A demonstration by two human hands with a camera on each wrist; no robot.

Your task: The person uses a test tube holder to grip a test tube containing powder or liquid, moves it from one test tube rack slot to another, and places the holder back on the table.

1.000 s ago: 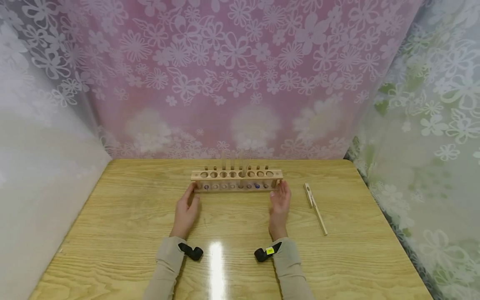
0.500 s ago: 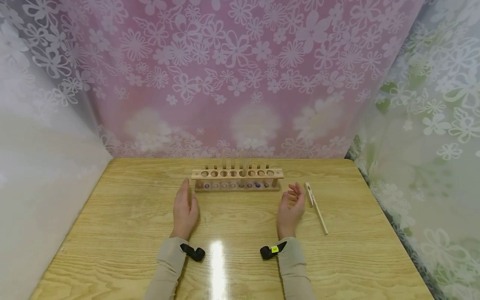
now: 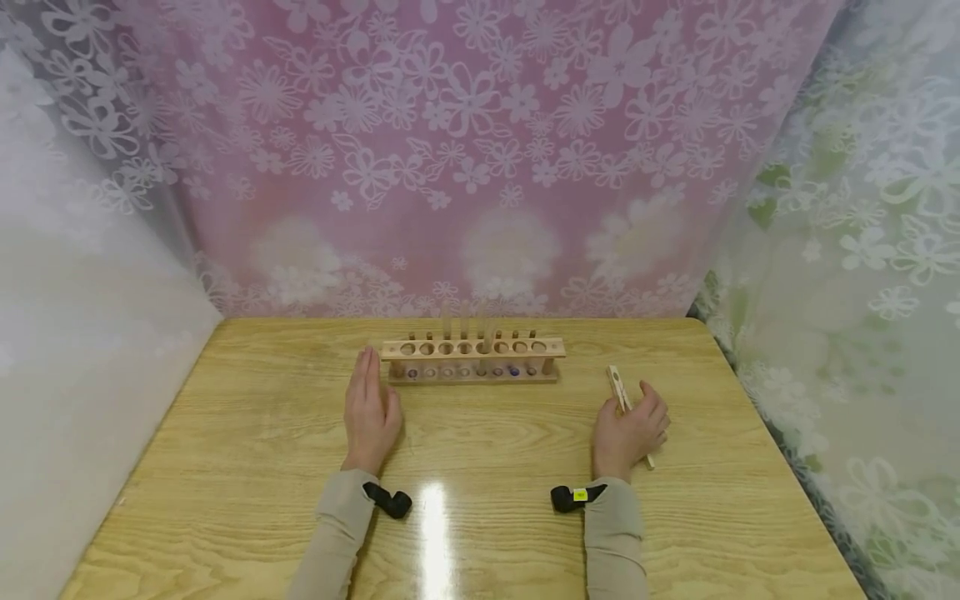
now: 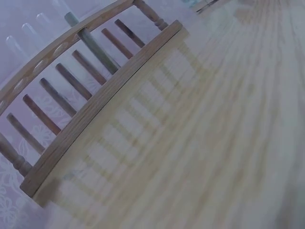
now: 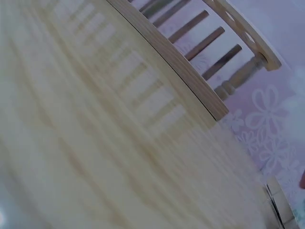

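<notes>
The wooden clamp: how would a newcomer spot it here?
On the yellowish table, find the long wooden rack near the far edge. To its right, the person's right hand partly covers the wooden clamp. Unlike the rack, it is slim, without a row of holes.

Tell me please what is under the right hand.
A wooden test-tube clamp: both its ends show in the head view; its middle is hidden by the right hand.

White glare [image 3: 433, 542] streaks the tabletop [image 3: 262, 433]; both wrist views look soft.

Matt wooden rack [image 3: 474, 355], glossy table [image 3: 480, 433]
</notes>
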